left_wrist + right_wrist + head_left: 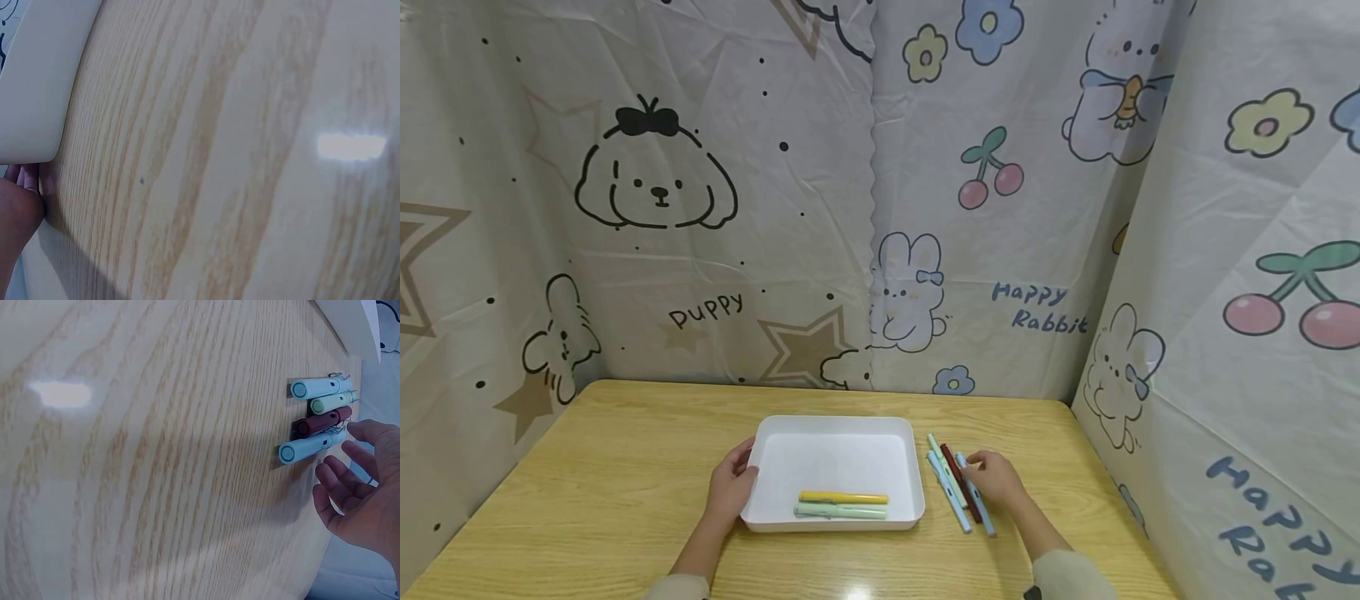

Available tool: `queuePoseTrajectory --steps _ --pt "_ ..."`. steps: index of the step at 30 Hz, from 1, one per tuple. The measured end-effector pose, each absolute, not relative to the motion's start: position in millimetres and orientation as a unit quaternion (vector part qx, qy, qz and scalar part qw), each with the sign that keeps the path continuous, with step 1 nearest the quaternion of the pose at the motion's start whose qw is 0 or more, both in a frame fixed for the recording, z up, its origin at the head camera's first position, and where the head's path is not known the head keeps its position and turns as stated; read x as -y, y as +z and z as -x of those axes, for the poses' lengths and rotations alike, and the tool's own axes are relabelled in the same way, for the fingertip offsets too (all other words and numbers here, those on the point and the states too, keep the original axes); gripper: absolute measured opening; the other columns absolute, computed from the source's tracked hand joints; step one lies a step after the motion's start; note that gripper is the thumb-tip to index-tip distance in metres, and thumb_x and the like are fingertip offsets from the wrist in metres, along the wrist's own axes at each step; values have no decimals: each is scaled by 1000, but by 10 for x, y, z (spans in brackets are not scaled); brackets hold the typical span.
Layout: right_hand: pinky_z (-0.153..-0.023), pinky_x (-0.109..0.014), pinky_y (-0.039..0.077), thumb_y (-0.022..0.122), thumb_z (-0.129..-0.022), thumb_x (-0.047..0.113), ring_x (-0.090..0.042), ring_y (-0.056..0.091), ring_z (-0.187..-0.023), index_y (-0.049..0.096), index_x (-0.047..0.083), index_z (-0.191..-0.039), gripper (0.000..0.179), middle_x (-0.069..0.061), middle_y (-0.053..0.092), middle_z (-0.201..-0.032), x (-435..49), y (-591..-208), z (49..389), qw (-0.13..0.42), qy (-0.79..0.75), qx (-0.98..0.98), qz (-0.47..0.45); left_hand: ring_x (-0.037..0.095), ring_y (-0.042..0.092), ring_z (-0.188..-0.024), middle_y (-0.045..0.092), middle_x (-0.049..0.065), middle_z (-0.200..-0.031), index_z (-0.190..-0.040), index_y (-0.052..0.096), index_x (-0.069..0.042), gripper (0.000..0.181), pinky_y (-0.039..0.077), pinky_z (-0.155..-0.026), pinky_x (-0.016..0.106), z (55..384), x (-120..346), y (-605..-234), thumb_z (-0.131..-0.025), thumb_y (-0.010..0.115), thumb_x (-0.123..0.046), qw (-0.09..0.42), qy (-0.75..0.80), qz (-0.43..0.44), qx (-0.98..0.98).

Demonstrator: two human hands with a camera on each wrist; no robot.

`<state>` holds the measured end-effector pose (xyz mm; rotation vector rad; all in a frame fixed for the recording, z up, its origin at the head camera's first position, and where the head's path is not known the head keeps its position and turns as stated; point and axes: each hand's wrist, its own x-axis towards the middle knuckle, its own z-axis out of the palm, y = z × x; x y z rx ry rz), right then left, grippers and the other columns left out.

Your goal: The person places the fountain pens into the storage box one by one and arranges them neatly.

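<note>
A white tray (835, 454) lies on the table with a yellow pen (844, 497) and a light green pen (841, 511) inside, near its front wall. My left hand (730, 485) grips the tray's left side, thumb at the rim. Right of the tray lie two light blue pens, a pale green pen (950, 473) and a dark red pen (962, 485), side by side. My right hand (994, 477) pinches the far end of the rightmost light blue pen (309, 447) between thumb and index finger; its other fingers curl loosely.
The wooden table (647, 450) has printed cloth (805, 275) hanging behind it and along both sides. The left light blue pen (948, 492) lies nearest the tray's right wall.
</note>
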<state>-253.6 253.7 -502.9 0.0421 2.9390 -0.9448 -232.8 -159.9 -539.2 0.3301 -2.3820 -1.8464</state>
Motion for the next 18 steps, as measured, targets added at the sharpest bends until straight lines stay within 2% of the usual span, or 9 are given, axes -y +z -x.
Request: queuePoseTrajectory --steps 13,18 --pt "-57 -27 39 67 -80 15 -15 50 -67 65 -3 -104 30 -6 59 -76 -2551 -5031 2472 20 -305 -952 -6 35 47 -121 45 25 -138 -139 40 -3 49 41 -98 46 2337 1605 -5404 -91 41 -2 55 -606 -108 786" --pt "-59 -28 42 67 -81 17 -17 53 -71 65 -3 -104 30 -8 61 -82 -2550 -5031 2461 22 -305 -952 -10 34 47 -121 45 24 -138 -139 40 -3 49 40 -99 46 2336 1605 -5404 -91 41 -3 52 -606 -110 786"
